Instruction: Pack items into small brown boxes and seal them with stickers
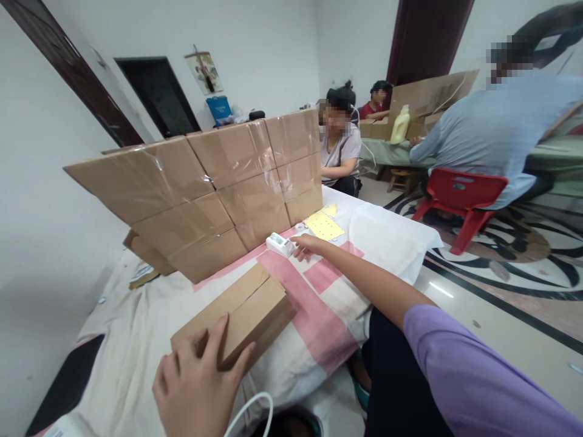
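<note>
A closed brown cardboard box [255, 303] lies on the cloth-covered table in front of me. My left hand [198, 376] grips its near left end, fingers over the top and thumb against the near side. Stretched out across the table, my right hand [307, 244] has its fingers apart, at the right end of a small white device [279, 244] with a greyish panel. Whether the fingertips touch the device I cannot tell. Just beyond that hand are a yellow patterned sheet [324, 223] and a small roll [300, 227], possibly tape.
Stacked, taped cartons [218, 194] form a wall along the table's far left side. A white cable [250, 403] loops near my left hand. One person [339, 152] sits beyond the table; another, on a red chair [464, 191], sits at the right. A third is farther back.
</note>
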Demonstrator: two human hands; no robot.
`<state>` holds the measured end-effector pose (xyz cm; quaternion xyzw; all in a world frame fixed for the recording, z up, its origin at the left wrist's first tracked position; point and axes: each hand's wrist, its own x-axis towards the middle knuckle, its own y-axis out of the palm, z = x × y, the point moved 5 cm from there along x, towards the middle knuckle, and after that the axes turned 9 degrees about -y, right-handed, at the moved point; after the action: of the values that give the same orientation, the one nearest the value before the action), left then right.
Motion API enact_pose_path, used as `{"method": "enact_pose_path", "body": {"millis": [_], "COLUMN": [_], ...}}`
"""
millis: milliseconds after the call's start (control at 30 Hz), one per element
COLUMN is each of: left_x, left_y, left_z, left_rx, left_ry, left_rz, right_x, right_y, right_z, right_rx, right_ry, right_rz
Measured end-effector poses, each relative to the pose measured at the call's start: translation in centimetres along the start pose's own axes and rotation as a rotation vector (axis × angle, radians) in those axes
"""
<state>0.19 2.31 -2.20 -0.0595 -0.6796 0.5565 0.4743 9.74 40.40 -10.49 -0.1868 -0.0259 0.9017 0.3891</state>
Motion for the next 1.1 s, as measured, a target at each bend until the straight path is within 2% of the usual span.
{"method": "enact_pose_path", "body": {"millis": [333, 500, 833, 1100], "left_x": [0.1, 0.1, 0.2, 0.2], "left_y": [0.1, 0.1, -0.1, -0.1], "left_z": [0.1, 0.1, 0.1, 0.0], "left_rx": [0.008, 0.010, -0.003, -0.003], "left_ry": [0.009, -0.002, 0.009, -0.018], "left_rz": [0.037, 0.049, 0.030, 0.048], "right_x": [1.2, 1.1, 1.3, 1.1], "right_y": [1.2, 0.9, 1.2, 1.3], "right_z": [1.0, 1.4, 0.0, -0.2], "right_rx": [0.174, 0.267, 0.341, 0.399], "right_ry": [-0.205, -0.232, -0.263, -0.298], "right_rz": [-0.151, -0.142, -0.238, -0.261]}}
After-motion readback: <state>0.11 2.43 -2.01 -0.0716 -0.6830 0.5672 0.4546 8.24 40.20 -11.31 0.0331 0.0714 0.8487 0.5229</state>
